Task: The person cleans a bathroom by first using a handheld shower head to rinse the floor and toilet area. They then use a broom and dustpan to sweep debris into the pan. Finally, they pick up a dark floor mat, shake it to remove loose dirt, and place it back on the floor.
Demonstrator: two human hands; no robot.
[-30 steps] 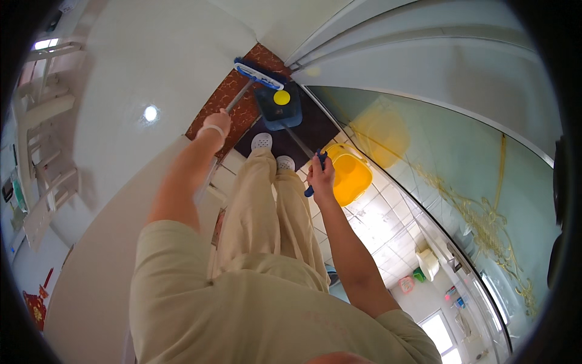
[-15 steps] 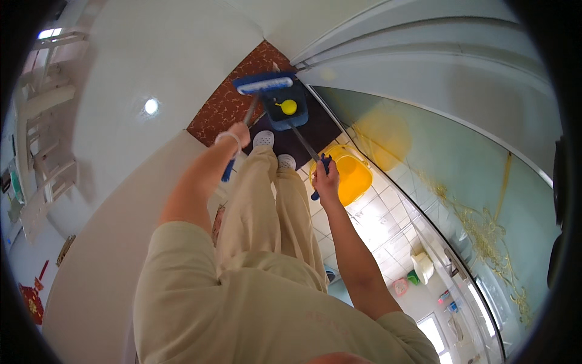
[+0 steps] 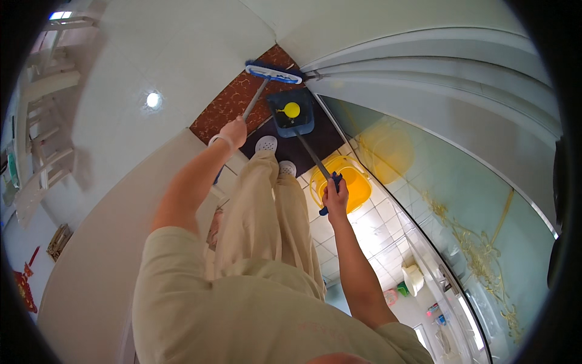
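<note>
- Dustpan (image 3: 303,126): blue-grey, over the dark mat (image 3: 325,138), ahead of the white shoes (image 3: 267,144). Inside: one round yellow piece (image 3: 292,110) with a thin tail, towards the pan's middle; too small to identify.
- Right hand (image 3: 335,197): fingers wrapped around the dark blue grip of the dustpan's long grey handle.
- Left hand (image 3: 234,132): curled firmly around the grey pole of the broom (image 3: 273,74). Blue-and-white head over the red-brown marbled strip (image 3: 224,108), just beyond the dustpan's far edge.
- Yellow bucket (image 3: 359,187): on white floor tiles (image 3: 379,212), beside the right hand, which partly covers it; carrying handle lowered to the left side. Contents cannot be told.
</note>
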